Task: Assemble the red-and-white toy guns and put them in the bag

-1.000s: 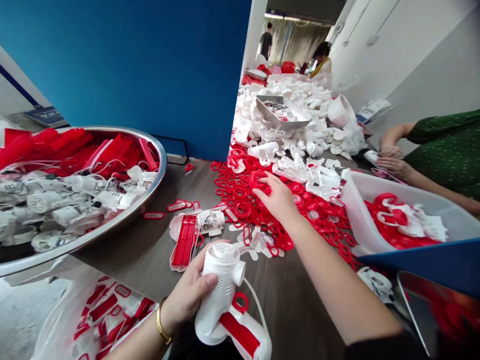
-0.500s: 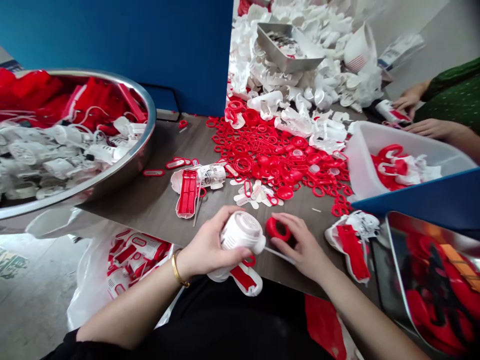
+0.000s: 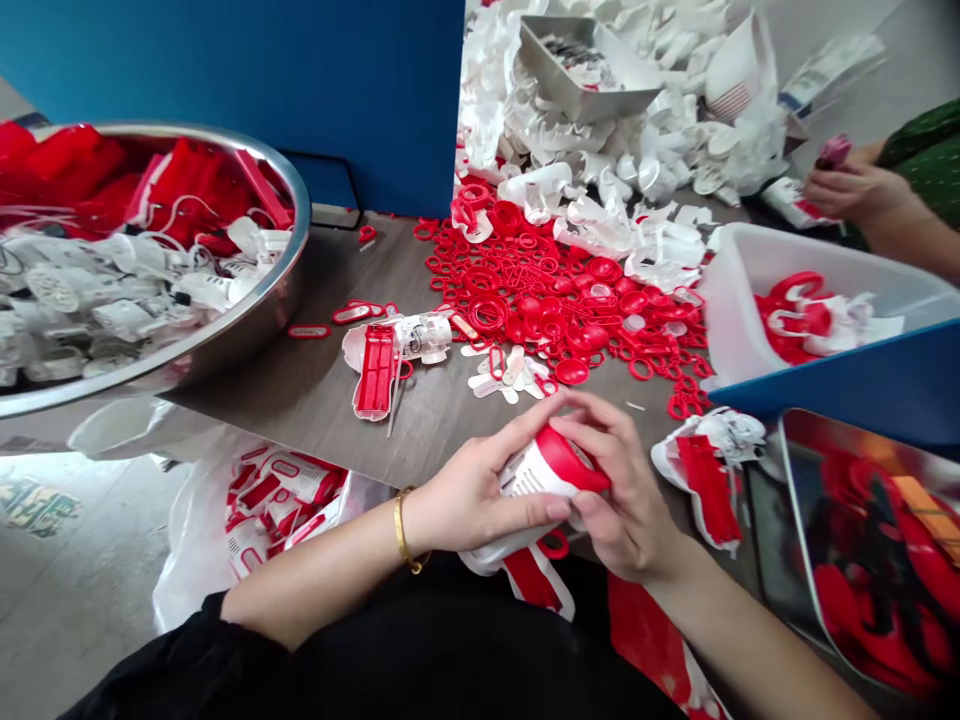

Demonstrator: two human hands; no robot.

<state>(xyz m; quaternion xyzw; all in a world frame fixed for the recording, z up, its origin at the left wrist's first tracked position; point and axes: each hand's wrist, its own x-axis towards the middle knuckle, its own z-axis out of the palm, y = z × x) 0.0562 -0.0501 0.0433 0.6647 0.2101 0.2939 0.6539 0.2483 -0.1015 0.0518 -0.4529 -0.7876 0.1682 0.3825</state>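
My left hand [image 3: 480,495] is wrapped round the body of a white toy gun [image 3: 523,480] with a red panel in its grip. A red ring [image 3: 564,460] sits over the gun's round front end. My right hand [image 3: 626,490] holds that ring, its fingers bent over the top and the thumb below. The fingers partly hide the ring and the front of the gun. Beyond my left hand, an opened toy gun half [image 3: 377,372] lies on the table with its red battery holder showing. Another opened half [image 3: 709,490] lies to the right of my right hand.
Small red parts [image 3: 517,285] are heaped mid-table, with white shells [image 3: 592,240] behind. A steel bowl [image 3: 302,235] stands left, a translucent bin [image 3: 724,320] and a metal tray [image 3: 799,530] right. Below hangs a bag of toy guns [image 3: 187,540]. A co-worker's hand [image 3: 862,195] works at far right.
The red ring in my right hand has moved left onto the gun's front end. My left hand has shifted right with the gun, so both hands now meet around it.
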